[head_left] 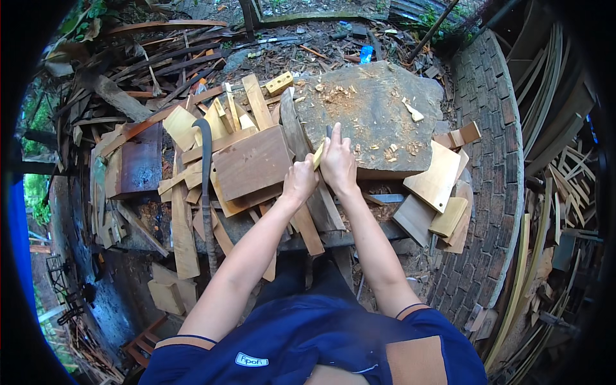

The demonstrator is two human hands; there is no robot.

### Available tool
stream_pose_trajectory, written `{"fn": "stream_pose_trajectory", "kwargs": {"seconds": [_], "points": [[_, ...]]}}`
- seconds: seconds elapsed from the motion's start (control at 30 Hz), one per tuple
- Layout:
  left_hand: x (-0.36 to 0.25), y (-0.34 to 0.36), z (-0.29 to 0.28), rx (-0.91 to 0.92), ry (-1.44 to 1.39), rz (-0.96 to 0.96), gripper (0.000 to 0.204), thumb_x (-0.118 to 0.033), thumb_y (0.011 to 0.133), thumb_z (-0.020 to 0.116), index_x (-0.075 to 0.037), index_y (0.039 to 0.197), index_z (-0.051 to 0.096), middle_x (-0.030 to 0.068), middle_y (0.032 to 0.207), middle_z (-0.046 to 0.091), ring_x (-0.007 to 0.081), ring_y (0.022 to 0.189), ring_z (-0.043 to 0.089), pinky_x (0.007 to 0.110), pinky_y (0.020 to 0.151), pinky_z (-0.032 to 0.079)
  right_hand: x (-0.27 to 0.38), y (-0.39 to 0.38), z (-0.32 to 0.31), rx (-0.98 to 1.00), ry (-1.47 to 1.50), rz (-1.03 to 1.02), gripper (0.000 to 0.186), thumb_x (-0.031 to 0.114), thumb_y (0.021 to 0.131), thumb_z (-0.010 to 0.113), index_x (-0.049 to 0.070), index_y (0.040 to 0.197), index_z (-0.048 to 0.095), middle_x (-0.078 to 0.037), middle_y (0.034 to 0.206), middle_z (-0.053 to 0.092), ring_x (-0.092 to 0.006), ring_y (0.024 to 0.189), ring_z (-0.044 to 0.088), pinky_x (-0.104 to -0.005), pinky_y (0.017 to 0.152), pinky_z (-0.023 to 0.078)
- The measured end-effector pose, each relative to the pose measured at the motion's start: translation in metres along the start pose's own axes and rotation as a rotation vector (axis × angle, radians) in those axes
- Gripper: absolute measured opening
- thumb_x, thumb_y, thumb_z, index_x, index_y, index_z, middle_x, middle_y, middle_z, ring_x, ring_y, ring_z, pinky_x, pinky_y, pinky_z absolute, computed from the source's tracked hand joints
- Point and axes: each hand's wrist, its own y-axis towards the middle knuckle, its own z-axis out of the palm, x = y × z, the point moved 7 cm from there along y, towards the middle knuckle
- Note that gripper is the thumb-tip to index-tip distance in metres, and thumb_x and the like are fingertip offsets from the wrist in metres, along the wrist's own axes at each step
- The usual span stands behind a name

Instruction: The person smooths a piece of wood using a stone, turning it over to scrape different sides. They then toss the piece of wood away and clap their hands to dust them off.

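Observation:
My left hand (300,181) is closed round the near end of a small pale wood piece (318,156), left of the stone-like block's edge. Close beside it on the right, my right hand (338,160) is closed with its index finger stretched forward. A narrow dark object (329,131) juts out past its fingers; its kind is mostly hidden by the hand. Both hands are over the near left edge of the large flat-topped block (378,109), which carries wood shavings (391,152). A brown wooden block (252,162) lies just left of my left hand.
A long curved blade tool (206,167) lies left among offcuts and boards. More boards (434,176) rest at right, one with a small hole. A curved brick wall edge (486,160) bounds the right side; scrap wood (160,70) is piled at the far left.

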Motion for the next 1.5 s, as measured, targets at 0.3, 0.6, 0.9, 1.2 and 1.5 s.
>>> {"fn": "stream_pose_trajectory", "kwargs": {"seconds": [0.3, 0.6, 0.9, 1.2, 1.5], "points": [[-0.002, -0.001, 0.000, -0.002, -0.063, -0.013, 0.020, -0.010, 0.080, 0.059, 0.001, 0.095, 0.055, 0.0306, 0.080, 0.063, 0.0469, 0.082, 0.063, 0.053, 0.074, 0.052, 0.007, 0.003, -0.008, -0.010, -0.039, -0.007, 0.050, 0.031, 0.096, 0.039, 0.007, 0.140, 0.034, -0.033, 0.106, 0.055, -0.0511, 0.089, 0.058, -0.0543, 0.084, 0.046], [-0.007, 0.002, 0.002, -0.051, -0.037, 0.024, 0.017, -0.012, 0.083, 0.057, -0.001, 0.095, 0.055, 0.0309, 0.078, 0.062, 0.0478, 0.079, 0.062, 0.054, 0.071, 0.051, -0.007, 0.015, -0.009, -0.080, -0.034, 0.019, 0.052, 0.033, 0.096, 0.039, 0.005, 0.140, 0.034, -0.032, 0.105, 0.056, -0.0499, 0.089, 0.059, -0.0551, 0.083, 0.047], [-0.025, -0.004, 0.005, -0.015, -0.034, 0.050, 0.018, -0.010, 0.082, 0.056, 0.000, 0.097, 0.053, 0.0298, 0.080, 0.063, 0.0465, 0.082, 0.063, 0.054, 0.072, 0.052, -0.028, 0.046, -0.013, 0.036, -0.016, 0.096, 0.040, 0.032, 0.097, 0.038, 0.003, 0.123, 0.043, -0.032, 0.100, 0.059, -0.0505, 0.093, 0.058, -0.0549, 0.083, 0.047], [-0.008, -0.001, 0.001, -0.016, -0.099, -0.001, 0.018, -0.012, 0.084, 0.056, 0.001, 0.096, 0.054, 0.0299, 0.083, 0.064, 0.0453, 0.084, 0.064, 0.052, 0.072, 0.053, -0.003, -0.056, 0.003, -0.049, -0.031, -0.139, 0.060, 0.030, 0.095, 0.043, 0.004, 0.146, 0.022, -0.026, 0.100, 0.054, -0.0431, 0.077, 0.063, -0.0515, 0.068, 0.052], [-0.004, 0.006, 0.006, -0.004, -0.305, -0.046, 0.020, -0.012, 0.080, 0.057, 0.004, 0.092, 0.061, 0.0322, 0.087, 0.062, 0.0460, 0.089, 0.062, 0.051, 0.080, 0.050, -0.003, -0.020, -0.010, -0.067, 0.166, -0.120, 0.058, 0.029, 0.098, 0.038, 0.000, 0.146, 0.022, -0.032, 0.116, 0.051, -0.0462, 0.103, 0.056, -0.0479, 0.089, 0.045]]}}
